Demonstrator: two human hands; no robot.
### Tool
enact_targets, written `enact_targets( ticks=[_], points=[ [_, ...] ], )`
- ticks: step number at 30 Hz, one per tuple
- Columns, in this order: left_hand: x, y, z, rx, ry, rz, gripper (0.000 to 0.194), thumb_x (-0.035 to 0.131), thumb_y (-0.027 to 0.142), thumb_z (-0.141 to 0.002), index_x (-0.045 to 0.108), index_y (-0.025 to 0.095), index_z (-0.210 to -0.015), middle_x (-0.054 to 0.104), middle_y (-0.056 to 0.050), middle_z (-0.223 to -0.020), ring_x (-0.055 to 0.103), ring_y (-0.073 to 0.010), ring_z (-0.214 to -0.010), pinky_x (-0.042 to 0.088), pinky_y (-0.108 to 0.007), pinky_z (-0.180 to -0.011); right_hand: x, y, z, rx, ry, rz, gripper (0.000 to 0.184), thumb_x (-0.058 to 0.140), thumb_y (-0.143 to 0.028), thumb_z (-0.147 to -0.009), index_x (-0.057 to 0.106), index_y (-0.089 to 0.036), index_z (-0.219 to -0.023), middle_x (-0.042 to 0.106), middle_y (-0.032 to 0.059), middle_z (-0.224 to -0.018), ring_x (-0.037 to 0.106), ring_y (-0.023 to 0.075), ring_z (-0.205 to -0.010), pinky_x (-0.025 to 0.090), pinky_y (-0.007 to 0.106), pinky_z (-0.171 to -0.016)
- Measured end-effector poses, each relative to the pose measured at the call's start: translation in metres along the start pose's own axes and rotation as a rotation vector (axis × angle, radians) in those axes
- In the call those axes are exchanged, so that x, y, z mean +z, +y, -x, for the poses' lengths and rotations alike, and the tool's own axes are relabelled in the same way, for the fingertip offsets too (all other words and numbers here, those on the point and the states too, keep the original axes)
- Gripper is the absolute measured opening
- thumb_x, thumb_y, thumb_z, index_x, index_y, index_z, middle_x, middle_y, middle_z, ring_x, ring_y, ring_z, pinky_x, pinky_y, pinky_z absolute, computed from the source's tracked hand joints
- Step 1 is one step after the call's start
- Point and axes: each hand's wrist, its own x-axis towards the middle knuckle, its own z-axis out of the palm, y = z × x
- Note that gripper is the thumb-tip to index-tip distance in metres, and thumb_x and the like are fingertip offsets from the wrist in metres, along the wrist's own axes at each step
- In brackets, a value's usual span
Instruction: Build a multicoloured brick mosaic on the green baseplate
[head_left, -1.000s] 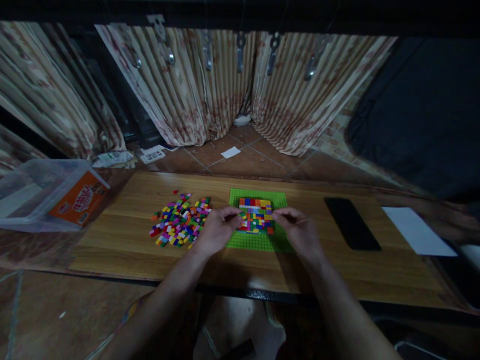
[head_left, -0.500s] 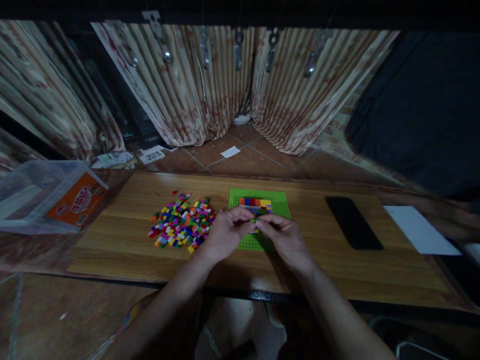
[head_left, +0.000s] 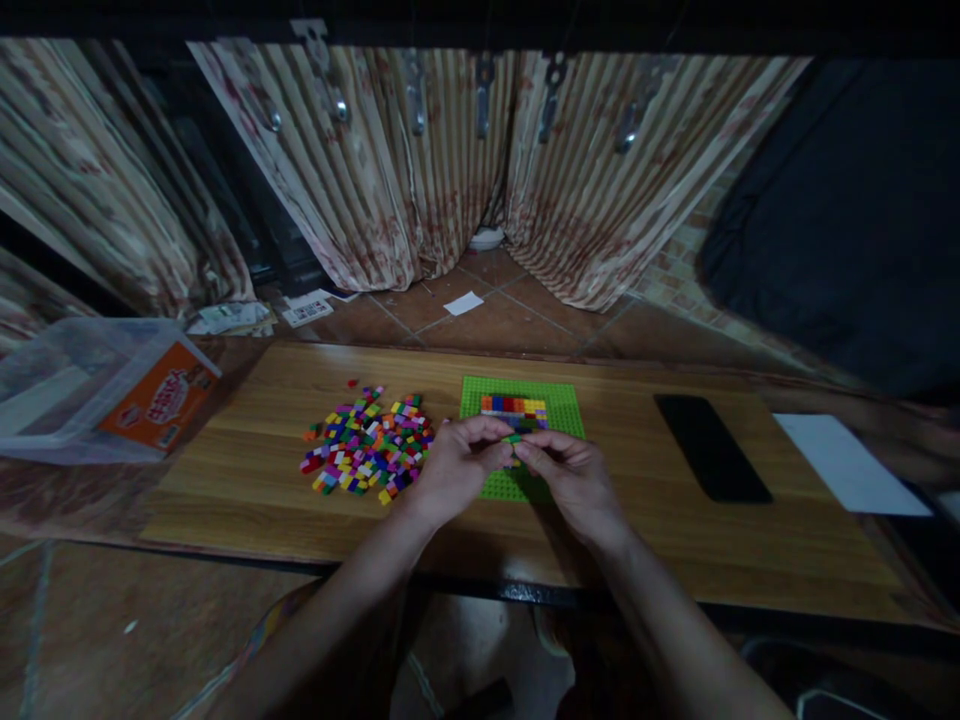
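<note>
A small green toy brick (head_left: 512, 438) was pinched between the fingertips of both hands, just below and right of the middle of the frame; whether it was 1 piece or 2 joined could not be told. The left hand (head_left: 456, 468) had its thumb and index finger nearly closed on the brick's left side, and the right hand (head_left: 574, 482) gripped the other side in the same way, its fingers curled.

Under the hands lay a green studded baseplate (head_left: 565, 405), bearing a block of multicoloured bricks (head_left: 514, 406); the hands hid the block's lower part. Left of the left hand, in the lower left centre, a loose pile of coloured bricks (head_left: 367, 450) was spread on the wooden tabletop (head_left: 225, 470), with a red piece (head_left: 352, 383) just beyond its upper edge.

Right of the baseplate lay a flat black slab (head_left: 711, 448), and farther right a white sheet (head_left: 847, 464). At the left edge stood a clear plastic bin (head_left: 52, 400) with an orange label (head_left: 161, 398). Striped curtains (head_left: 360, 180) hung across the upper frame.
</note>
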Motion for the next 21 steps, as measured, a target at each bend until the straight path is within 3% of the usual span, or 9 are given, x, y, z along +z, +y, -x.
enact_targets(
  ticks=[8,14,17,21],
  points=[
    [-0.002,0.006,0.001,-0.082,0.005,0.108,0.023,0.077,0.026,-0.065,0.068,0.012,-0.080,0.066,0.000,-0.073,0.060,-0.0098,-0.065,0.048,-0.023,-0.065,-0.008,0.006,-0.003,0.016,-0.009,-0.017,0.019,0.075,-0.039,-0.069,0.074,-0.021,-0.073,0.062,-0.0021,-0.057,0.049,0.0099,-0.054,0.040,0.024,-0.054],
    [-0.015,0.016,-0.003,-0.042,0.162,0.075,0.020,0.077,0.022,-0.065,0.067,0.012,-0.079,0.065,0.001,-0.066,0.059,-0.0087,-0.059,0.047,-0.022,-0.061,-0.027,0.003,-0.003,-0.057,0.075,0.248,0.020,0.073,-0.040,-0.071,0.075,-0.023,-0.080,0.073,0.0032,-0.083,0.065,0.0186,-0.077,0.050,0.034,-0.075],
    [-0.020,0.016,-0.005,-0.067,0.225,0.051,0.019,0.075,0.020,-0.065,0.067,0.012,-0.080,0.066,0.001,-0.069,0.060,-0.0088,-0.059,0.048,-0.022,-0.062,-0.031,0.007,-0.002,-0.149,0.010,0.393,0.020,0.067,-0.040,-0.079,0.075,-0.024,-0.085,0.072,0.0036,-0.088,0.065,0.0187,-0.083,0.050,0.034,-0.078],
    [-0.022,0.013,-0.005,-0.084,0.225,0.012,0.017,0.074,0.019,-0.065,0.066,0.012,-0.079,0.065,0.001,-0.068,0.058,-0.0078,-0.057,0.045,-0.020,-0.057,-0.031,0.011,0.000,-0.281,-0.105,0.565,0.017,0.061,-0.036,-0.085,0.074,-0.025,-0.090,0.068,0.0038,-0.093,0.063,0.0182,-0.089,0.049,0.034,-0.082]
  ],
)
